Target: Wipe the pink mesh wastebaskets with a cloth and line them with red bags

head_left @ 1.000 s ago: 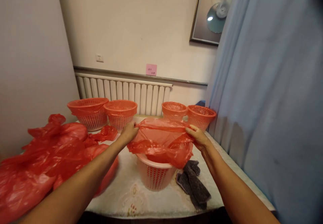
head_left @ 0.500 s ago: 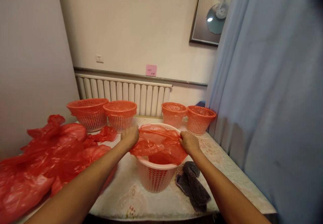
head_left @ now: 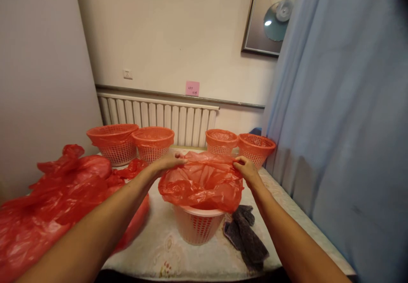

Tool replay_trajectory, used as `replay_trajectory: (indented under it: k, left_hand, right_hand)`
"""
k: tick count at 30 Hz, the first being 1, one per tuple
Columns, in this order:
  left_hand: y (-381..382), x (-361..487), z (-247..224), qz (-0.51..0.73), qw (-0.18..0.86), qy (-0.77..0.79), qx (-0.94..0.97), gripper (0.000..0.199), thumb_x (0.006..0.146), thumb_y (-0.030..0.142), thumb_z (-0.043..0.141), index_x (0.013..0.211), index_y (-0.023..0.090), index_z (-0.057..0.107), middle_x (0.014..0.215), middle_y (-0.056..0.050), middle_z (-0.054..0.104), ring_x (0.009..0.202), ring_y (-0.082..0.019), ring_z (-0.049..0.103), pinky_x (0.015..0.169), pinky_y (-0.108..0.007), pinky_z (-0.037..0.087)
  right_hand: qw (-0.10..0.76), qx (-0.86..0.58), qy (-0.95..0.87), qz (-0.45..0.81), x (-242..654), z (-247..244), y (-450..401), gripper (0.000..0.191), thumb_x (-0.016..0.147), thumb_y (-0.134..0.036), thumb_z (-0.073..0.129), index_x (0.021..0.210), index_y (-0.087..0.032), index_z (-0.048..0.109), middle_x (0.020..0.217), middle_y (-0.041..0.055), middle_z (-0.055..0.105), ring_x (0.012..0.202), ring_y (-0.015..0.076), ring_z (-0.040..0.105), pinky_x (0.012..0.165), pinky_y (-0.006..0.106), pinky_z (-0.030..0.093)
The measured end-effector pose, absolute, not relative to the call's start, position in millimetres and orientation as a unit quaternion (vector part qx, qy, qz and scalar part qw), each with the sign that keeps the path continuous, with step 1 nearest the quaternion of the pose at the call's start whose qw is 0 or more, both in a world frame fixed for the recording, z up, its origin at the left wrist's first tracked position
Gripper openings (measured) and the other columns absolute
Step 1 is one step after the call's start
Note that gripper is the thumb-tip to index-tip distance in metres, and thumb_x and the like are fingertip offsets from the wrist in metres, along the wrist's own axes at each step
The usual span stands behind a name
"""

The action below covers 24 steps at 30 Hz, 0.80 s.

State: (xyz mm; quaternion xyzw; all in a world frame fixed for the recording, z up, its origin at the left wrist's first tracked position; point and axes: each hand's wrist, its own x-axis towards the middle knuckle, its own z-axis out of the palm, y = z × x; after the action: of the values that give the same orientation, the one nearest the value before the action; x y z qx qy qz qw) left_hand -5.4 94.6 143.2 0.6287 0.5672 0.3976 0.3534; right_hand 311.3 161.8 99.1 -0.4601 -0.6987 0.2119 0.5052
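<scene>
A white plastic basket [head_left: 199,227] with a perforated side stands upright near the front of the table. Spread over its mouth is a thin red plastic bag [head_left: 204,185], its edge draped past the rim at the front and sides. My left hand [head_left: 170,162] pinches the bag's far left edge. On the far right edge, my right hand [head_left: 247,168] grips the same bag between thumb and fingers. The basket's back rim is hidden beneath the plastic. Just right of the basket lies a crumpled dark grey cloth [head_left: 245,236].
Several baskets lined with red bags stand along the back, including a left one [head_left: 116,149] and a right one [head_left: 256,147]. A heap of red bags [head_left: 70,198] covers the table's left side. A blue curtain [head_left: 344,125] hangs at the right; a radiator [head_left: 159,115] is behind.
The bag's near edge has come forward over the front rim and now spreads wider. Both hands have shifted slightly up toward the far side, still holding the bag.
</scene>
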Motion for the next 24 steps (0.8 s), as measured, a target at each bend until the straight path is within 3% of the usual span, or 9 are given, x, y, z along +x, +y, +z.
replay_trajectory:
  k: [5,11,15,18,21,24]
  left_hand:
    - [101.6,-7.1,141.5,0.410,0.302,0.567,0.648,0.023,0.068,0.039,0.060,0.065,0.017,0.053,0.054,0.004,0.053,0.046,-0.010,0.047,0.047,-0.022,0.036]
    - [110.4,-3.6,145.3,0.428,0.148,0.598,0.661,0.013,0.076,0.025,0.050,0.065,0.020,0.045,0.057,0.005,0.050,0.053,-0.012,0.049,0.054,-0.023,0.036]
    - [113.2,-1.6,147.9,0.410,0.049,0.631,0.657,0.009,0.082,0.023,0.046,0.074,0.021,0.047,0.060,0.003,0.051,0.059,-0.015,0.051,0.059,-0.025,0.036]
    - [111.1,1.8,145.8,0.387,-0.005,0.647,0.657,0.011,0.088,0.025,0.043,0.085,0.019,0.052,0.069,-0.001,0.058,0.067,-0.018,0.055,0.065,-0.027,0.038]
    - [106.3,6.8,141.3,0.359,-0.041,0.666,0.652,0.019,0.092,0.027,0.039,0.100,0.018,0.054,0.085,-0.008,0.064,0.079,-0.022,0.060,0.073,-0.031,0.040]
    - [103.7,10.0,136.4,0.324,-0.055,0.687,0.648,0.026,0.094,0.031,0.037,0.107,0.019,0.055,0.093,-0.011,0.066,0.088,-0.025,0.062,0.077,-0.034,0.040]
  right_hand:
    - [0.491,-0.427,-0.702,0.289,319.3,110.5,155.9,0.027,0.061,-0.030,0.059,0.084,-0.017,0.064,0.082,0.0038,0.068,0.072,0.0177,0.062,0.066,0.029,0.047]
    - [0.454,-0.398,-0.721,0.340,321.3,131.2,144.9,0.046,0.059,-0.035,0.072,0.101,-0.017,0.067,0.101,0.0070,0.069,0.089,0.0209,0.063,0.078,0.032,0.049]
    - [0.433,-0.401,-0.734,0.338,320.9,141.8,143.0,0.037,0.065,-0.039,0.067,0.093,-0.016,0.068,0.083,0.0036,0.070,0.072,0.0159,0.062,0.066,0.027,0.047]
    - [0.416,-0.422,-0.742,0.314,319.8,143.7,144.7,0.024,0.065,-0.036,0.063,0.077,-0.015,0.068,0.062,0.0000,0.063,0.055,0.0119,0.053,0.051,0.022,0.039]
    - [0.431,-0.442,-0.742,0.261,318.5,140.1,150.3,0.011,0.062,-0.027,0.059,0.064,-0.017,0.062,0.057,-0.0019,0.058,0.053,0.0111,0.050,0.051,0.022,0.035]
    - [0.479,-0.466,-0.717,0.196,316.9,132.1,160.0,0.008,0.063,-0.022,0.051,0.065,-0.019,0.057,0.060,-0.0019,0.057,0.058,0.0123,0.050,0.054,0.022,0.036]
